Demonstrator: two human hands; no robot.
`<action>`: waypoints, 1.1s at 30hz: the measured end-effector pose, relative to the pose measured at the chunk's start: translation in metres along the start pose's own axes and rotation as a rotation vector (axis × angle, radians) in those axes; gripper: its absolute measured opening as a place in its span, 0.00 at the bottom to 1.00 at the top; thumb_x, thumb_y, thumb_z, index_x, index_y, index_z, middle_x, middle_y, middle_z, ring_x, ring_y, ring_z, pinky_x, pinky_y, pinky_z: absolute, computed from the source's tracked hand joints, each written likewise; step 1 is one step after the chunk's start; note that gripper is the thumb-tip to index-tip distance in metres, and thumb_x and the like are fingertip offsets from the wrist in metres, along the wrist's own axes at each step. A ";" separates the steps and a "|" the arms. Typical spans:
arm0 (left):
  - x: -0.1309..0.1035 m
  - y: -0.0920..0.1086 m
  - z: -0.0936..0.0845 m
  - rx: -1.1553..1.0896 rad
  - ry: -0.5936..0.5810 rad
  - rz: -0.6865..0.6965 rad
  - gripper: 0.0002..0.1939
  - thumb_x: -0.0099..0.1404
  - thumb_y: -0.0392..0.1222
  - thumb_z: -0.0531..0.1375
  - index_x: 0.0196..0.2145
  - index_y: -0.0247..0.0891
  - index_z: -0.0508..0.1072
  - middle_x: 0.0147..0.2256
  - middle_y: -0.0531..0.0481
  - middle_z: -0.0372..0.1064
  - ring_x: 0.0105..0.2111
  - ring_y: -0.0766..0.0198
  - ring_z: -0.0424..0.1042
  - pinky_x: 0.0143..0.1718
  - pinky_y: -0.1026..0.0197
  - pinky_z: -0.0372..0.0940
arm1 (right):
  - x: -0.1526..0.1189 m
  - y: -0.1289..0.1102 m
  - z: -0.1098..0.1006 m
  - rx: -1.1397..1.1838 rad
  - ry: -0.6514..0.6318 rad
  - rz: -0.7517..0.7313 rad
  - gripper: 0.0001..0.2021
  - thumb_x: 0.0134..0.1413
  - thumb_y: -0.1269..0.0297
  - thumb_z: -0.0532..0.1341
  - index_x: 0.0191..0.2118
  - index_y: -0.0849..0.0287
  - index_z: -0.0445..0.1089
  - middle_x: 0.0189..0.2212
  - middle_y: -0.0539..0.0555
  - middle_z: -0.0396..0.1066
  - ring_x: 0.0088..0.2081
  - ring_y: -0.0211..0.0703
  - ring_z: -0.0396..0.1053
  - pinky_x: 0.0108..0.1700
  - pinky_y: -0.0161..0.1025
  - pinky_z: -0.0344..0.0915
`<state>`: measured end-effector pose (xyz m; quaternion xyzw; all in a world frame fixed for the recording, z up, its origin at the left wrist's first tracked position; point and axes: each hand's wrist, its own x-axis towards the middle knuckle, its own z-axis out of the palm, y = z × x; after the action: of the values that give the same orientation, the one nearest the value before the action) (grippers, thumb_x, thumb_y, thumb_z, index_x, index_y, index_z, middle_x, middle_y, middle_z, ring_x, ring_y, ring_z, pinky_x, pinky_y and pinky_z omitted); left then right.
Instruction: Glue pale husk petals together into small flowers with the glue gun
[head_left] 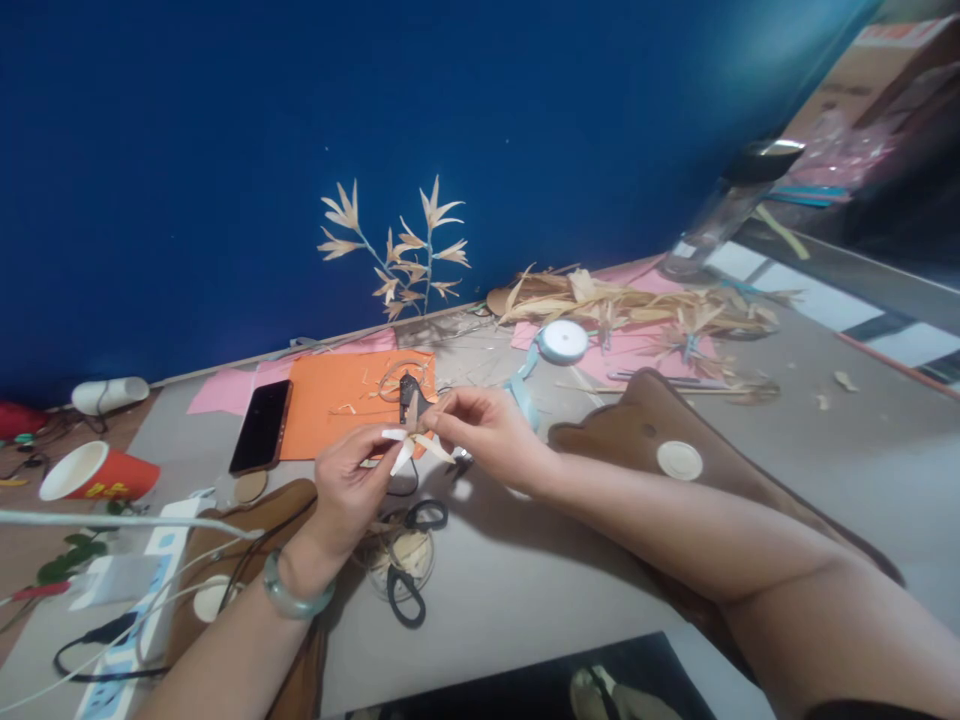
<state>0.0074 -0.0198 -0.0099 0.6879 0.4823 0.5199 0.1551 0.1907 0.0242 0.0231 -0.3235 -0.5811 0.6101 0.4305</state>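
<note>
My left hand (356,475) is closed, pinching a small flower (409,445) with pale, pointed petals at its left side. From the right, my right hand (487,430) pinches the same flower by a petal, thumb and forefinger together. Just behind the flower is a black tool (409,392), partly hidden by it, on an orange sheet (319,405). Scissors with black handles (406,598) lie below my hands over a small round dish (411,560). A roll of light blue ribbon (564,342) lies beyond my right hand.
Dried flower stems (428,250) stand against the blue wall. Husks (600,300) lie on pink paper behind. A phone (261,427), red cup (105,472) and power strip (139,620) are at left; a brown mat (630,425) lies beneath my right forearm. A bottle (724,205) stands at right.
</note>
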 end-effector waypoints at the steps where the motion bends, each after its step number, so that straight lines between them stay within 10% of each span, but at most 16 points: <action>1: 0.000 0.000 0.000 0.002 0.005 0.004 0.06 0.58 0.32 0.64 0.35 0.37 0.77 0.32 0.50 0.77 0.30 0.67 0.75 0.33 0.67 0.68 | 0.000 0.000 0.000 0.004 -0.004 -0.002 0.13 0.51 0.59 0.65 0.23 0.63 0.69 0.18 0.47 0.66 0.21 0.30 0.62 0.25 0.30 0.59; 33: 0.004 0.003 -0.005 -0.045 -0.177 0.032 0.07 0.61 0.34 0.60 0.37 0.38 0.78 0.36 0.45 0.77 0.37 0.61 0.75 0.38 0.61 0.69 | 0.002 0.005 -0.004 -0.014 -0.071 -0.057 0.14 0.50 0.55 0.66 0.28 0.63 0.72 0.23 0.50 0.71 0.26 0.33 0.64 0.28 0.32 0.61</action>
<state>0.0047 -0.0192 -0.0029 0.7352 0.4436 0.4701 0.2042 0.1930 0.0285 0.0177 -0.2879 -0.6092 0.6046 0.4248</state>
